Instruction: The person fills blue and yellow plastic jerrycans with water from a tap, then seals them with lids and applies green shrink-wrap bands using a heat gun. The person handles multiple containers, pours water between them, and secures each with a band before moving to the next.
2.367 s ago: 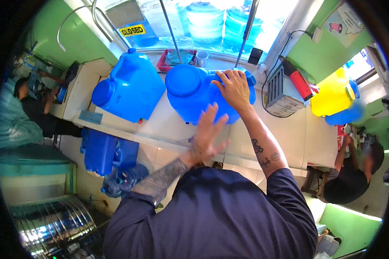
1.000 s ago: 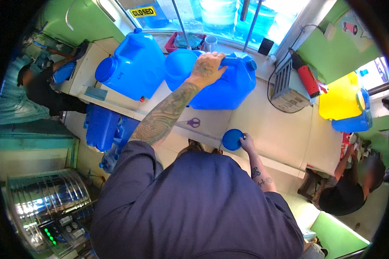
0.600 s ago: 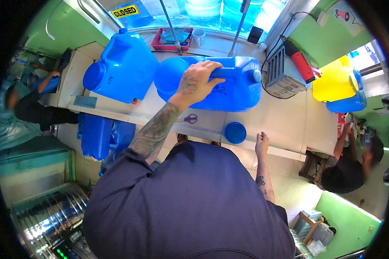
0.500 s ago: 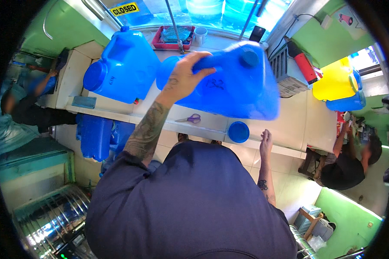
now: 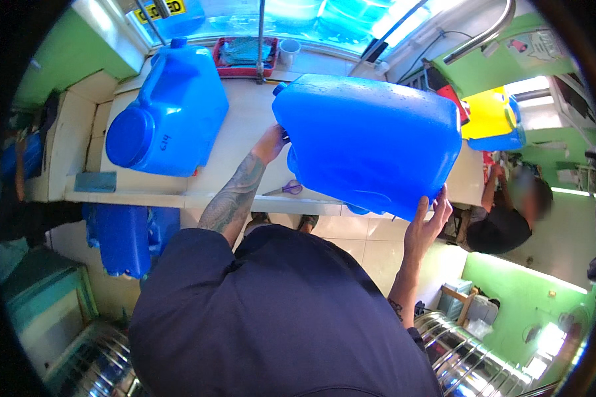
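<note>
Both my hands hold a large blue plastic jug point(image 5: 371, 132) above the white counter, its smooth side turned up. My left hand point(image 5: 270, 143) grips it at the left end, with the fingertips hidden behind it. At the lower right corner my right hand point(image 5: 429, 221) holds the jug, thumb and fingers pressed against it. A second blue jug point(image 5: 192, 109), with a wide round cap and a handle, lies tilted on the counter to the left. Purple-handled scissors point(image 5: 291, 188) lie close to the held jug's lower left edge.
A red tray point(image 5: 228, 69) and a white mug point(image 5: 289, 51) stand by the window, near a metal pipe point(image 5: 261, 40). Blue containers point(image 5: 129, 238) sit below the counter's left part. Yellow jug point(image 5: 487, 112) at right; a person point(image 5: 503, 225) works beyond.
The held jug has been turned over, its handle and marked side now out of sight. My left hand has moved down to its left end; my right hand has come up and taken hold.
</note>
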Action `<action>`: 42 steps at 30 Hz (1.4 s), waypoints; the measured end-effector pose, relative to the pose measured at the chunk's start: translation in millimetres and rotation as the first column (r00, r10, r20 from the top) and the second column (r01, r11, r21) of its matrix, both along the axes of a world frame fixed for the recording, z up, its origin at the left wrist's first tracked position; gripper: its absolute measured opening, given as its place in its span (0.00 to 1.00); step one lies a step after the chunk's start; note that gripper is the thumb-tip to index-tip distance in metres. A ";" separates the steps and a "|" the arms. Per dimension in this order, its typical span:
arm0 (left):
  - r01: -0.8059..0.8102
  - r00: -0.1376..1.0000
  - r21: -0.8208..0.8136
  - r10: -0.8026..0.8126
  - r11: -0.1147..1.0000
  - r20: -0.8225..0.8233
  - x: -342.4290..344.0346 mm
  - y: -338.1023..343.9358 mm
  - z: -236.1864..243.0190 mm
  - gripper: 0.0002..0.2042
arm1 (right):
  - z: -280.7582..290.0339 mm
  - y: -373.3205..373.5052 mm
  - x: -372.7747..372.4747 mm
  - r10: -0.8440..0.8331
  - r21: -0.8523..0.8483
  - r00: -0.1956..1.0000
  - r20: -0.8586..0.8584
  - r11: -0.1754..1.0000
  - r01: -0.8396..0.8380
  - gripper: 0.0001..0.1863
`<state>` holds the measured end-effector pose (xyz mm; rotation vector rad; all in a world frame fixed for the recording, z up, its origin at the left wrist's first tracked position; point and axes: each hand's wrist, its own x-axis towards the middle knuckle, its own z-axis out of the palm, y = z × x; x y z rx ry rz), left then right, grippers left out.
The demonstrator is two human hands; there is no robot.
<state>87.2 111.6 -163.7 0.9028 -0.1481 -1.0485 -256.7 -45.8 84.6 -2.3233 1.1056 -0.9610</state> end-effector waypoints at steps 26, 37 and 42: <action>-0.050 0.801 0.250 -0.111 0.967 0.588 -42.2 16.4 205.7 0.35 | -254.4 -190.9 90.2 0.207 0.934 0.976 -0.068 0.357 -0.010 0.43; -0.421 0.724 0.269 0.142 0.866 0.675 -66.5 -99.0 219.6 0.37 | -329.5 -265.4 286.9 0.642 0.447 0.674 -0.365 0.756 -0.478 0.40; -0.512 0.665 0.224 0.218 0.829 0.714 -45.7 -129.2 209.6 0.37 | -335.1 -302.7 312.1 0.637 0.429 0.415 -0.650 0.758 -0.491 0.44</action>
